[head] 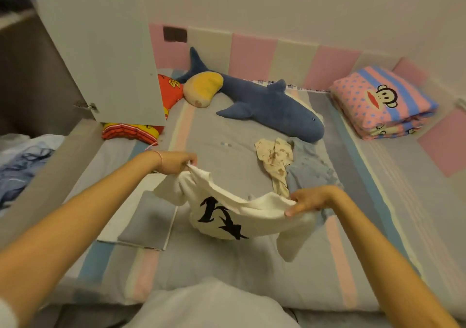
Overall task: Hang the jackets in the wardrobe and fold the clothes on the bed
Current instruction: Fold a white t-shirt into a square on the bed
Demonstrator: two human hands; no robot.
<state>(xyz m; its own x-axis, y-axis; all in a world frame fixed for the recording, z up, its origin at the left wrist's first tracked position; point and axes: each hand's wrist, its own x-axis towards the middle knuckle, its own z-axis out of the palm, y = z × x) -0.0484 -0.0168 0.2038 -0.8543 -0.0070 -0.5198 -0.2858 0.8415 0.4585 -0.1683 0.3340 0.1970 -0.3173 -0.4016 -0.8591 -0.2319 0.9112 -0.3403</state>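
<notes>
White knit T-shirt with black print (227, 213) sags above the grey striped bed sheet (227, 148). Left hand (176, 162) pinches one edge, right hand (310, 199) grips the other. Light, limp, non-slip; probably best held at the shoulder seams.

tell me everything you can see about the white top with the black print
The white top is a soft, knit-looking garment with a bold black brush-like print on its front. It is unfolded and crumpled, held up stretched between both hands: the left hand pinches one edge, the right hand grips the other. Its middle sags toward the striped bed, and a loose part, perhaps a sleeve, hangs below the right hand. Whether it touches the bed is unclear.
</notes>
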